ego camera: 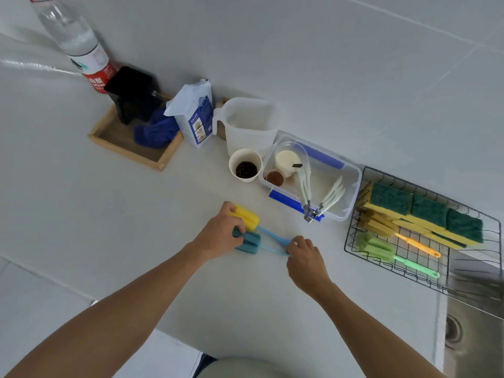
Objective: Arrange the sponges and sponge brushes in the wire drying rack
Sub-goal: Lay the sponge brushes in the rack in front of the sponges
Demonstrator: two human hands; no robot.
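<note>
Left hand (222,236) grips two brush heads (246,227) on the worktop (163,214); right hand (302,251) pinches their handles (275,241). Rack (354,238) lies right of it. Risk: lifting both together, one slips free.

left hand (221,236) covers part of the blue sponge brush (249,242) head and the near end of the yellow sponge brush (246,217). right hand (305,255) hides the handle ends, so how it grips them can't be told. water bottle (79,45) top cut off by the upper edge. wire drying rack (354,241) right corner blurs into the sink (474,336), itself cut by the right edge. bottle label too small to read.
</note>
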